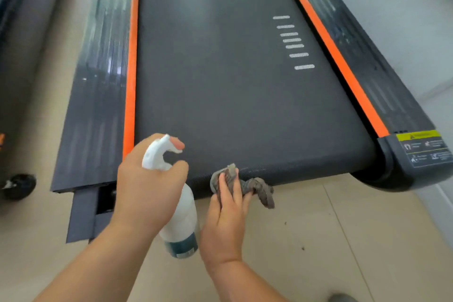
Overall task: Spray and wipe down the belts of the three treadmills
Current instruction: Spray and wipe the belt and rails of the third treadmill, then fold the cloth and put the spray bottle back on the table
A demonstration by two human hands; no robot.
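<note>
A dark treadmill belt [232, 86] runs away from me between two orange strips, with white dash marks on its right half. My left hand [147, 186] grips a white spray bottle [181, 225] by its neck, nozzle pointing at the belt's near end, one fingertip at the nozzle top. My right hand [226, 220] holds a crumpled grey cloth [259, 190] at the belt's rear edge; part of the cloth hangs over the edge.
Black side rails [98, 95] flank the belt. A rear end cap [416, 154] with a yellow warning label sits at the right. Another treadmill's edge and a small black wheel [18, 185] are at the left. Beige tiled floor [331, 240] lies below.
</note>
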